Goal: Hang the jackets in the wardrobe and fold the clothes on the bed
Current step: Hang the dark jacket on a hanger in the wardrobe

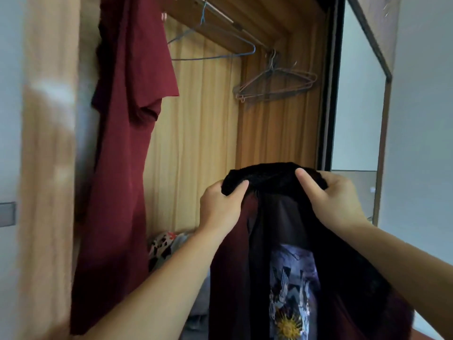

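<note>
A black garment [274, 217] with a pale printed picture hangs in front of me, before the open wardrobe [203, 133]. My left hand [220, 207] grips its bunched top edge on the left. On the right, my right hand [333, 200] grips the same edge, thumb on the near side. A dark red fabric shows behind the black one, under my left hand. Another dark red garment [127, 133] hangs at the wardrobe's left side.
A blue wire hanger [213, 55] hangs bare on the rail [215, 9] at the top. Several more wire hangers [274, 84] hang bunched at the rail's right end. Patterned cloth [164, 246] lies on the wardrobe floor. A mirrored door [355, 106] stands at the right.
</note>
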### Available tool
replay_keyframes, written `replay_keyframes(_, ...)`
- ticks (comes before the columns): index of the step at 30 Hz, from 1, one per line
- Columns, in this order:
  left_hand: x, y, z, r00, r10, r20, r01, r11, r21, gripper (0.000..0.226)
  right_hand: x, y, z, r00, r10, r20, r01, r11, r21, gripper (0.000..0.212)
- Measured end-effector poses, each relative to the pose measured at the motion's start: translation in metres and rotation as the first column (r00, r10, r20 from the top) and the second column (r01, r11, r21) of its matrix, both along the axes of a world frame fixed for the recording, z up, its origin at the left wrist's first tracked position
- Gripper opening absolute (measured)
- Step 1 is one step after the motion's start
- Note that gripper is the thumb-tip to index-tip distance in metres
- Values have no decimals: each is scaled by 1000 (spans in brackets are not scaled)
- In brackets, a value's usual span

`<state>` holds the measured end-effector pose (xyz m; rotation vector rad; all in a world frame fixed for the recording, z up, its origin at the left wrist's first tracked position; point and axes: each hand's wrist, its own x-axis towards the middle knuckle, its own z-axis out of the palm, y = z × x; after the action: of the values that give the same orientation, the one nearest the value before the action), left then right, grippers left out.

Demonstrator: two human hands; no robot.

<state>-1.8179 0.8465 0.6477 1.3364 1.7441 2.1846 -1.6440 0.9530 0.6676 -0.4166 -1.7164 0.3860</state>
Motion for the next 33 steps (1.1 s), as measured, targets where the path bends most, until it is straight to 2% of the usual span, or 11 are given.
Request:
replay_keyframes(3,-16,27,15,978,-177,107,174,984,35,8,-22,31,15,999,31,-32,-31,999,15,47)
replay_keyframes(6,-33,44,24,924,-334,186,334,942,33,13,-52,58,30,996,67,-64,-63,996,58,49)
replay_keyframes(10,-58,68,24,946,-230,227,225,973,51,11,-100,87,44,980,188,-70,-180,977,114,47)
replay_keyframes(13,-68,81,26,980,-90,178,84,996,43,28,-132,109,52,954,284,-97,-272,955,117,44)
replay_keyframes(16,-72,94,28,996,0,87,-3,1000,27,74,-165,124,62,907,405,-115,-387,909,153,50)
replay_keyframes(18,-76,106,32,999,-11,-30,9,998,-55,89,-187,127,71,838,530,-126,-507,844,174,54)
replay_keyframes(20,-81,116,41,990,78,-119,-87,993,-74,73,-207,128,83,753,646,-124,-626,762,166,53)
replay_keyframes(22,-89,118,53,966,251,-65,-253,967,-36,55,-222,131,96,707,699,-111,-677,714,181,53)
replay_keyframes(27,-107,105,88,927,374,-25,-370,925,88,57,-240,132,135,671,738,-63,-709,665,235,58)
replay_keyframes(29,-112,106,108,909,414,-43,-405,903,144,49,-246,133,154,700,712,-65,-681,692,240,60)
replay_keyframes(33,-128,111,155,883,468,-27,-453,867,207,32,-248,146,207,871,489,-42,-450,830,330,54)
